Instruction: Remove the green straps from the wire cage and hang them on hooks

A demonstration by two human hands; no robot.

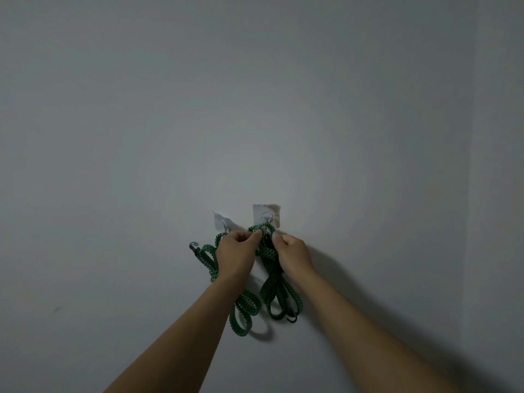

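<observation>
1. Right adhesive wall hook: carries the looped green bungee strap.
2. Left hand, right hand: pinching strap's top, seemingly seating it.
3. Second green strap: dangling beneath left adhesive hook, apparently hung.

wall: plain pale grey, dimmer toward the frame's corners, with a darker shadow across the lower right
left strap: green, patterned with black diamonds and small pale flecks along its middle, looping through the lower centre of the frame
right strap: the same green with black markings, darker in its lower loops
strap end hook: grey metal on a dark end, left of centre
left wall hook: whitish translucent pad
right wall hook: whitish pad, with a tan patch at its upper right corner
</observation>
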